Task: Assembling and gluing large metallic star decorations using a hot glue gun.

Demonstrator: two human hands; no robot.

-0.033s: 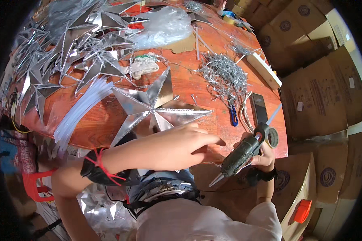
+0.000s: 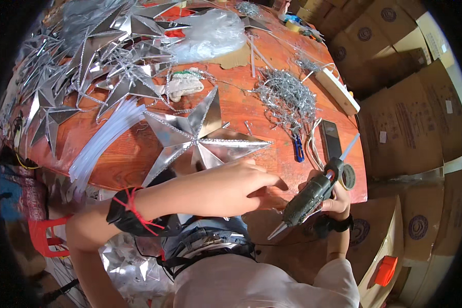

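Note:
My right hand (image 2: 339, 200) is wrapped round a dark hot glue gun (image 2: 308, 200). Its nozzle points down and toward me, past the table's near edge, and a translucent glue stick juts from its back end. My left hand (image 2: 236, 189) reaches across in front of me, its fingers bent together close to the gun's left side. Whatever they pinch, if anything, is too small to make out. Just beyond the left hand lies a large silver five-pointed star (image 2: 196, 138), with a sparkling trim along its ridges; my forearm covers its near part.
More silver stars (image 2: 123, 77) crowd the far left, near clear plastic bags (image 2: 210, 36). Translucent glue sticks (image 2: 105, 138) lie left of the big star. Right of it are tangled silver trim (image 2: 287, 95), blue-handled cutters (image 2: 298, 148), a phone (image 2: 330, 137), a tape roll (image 2: 348, 176) and a power strip (image 2: 338, 91).
My left wrist and the glue gun's nozzle have shifted very slightly to the right. Everything else looks the same.

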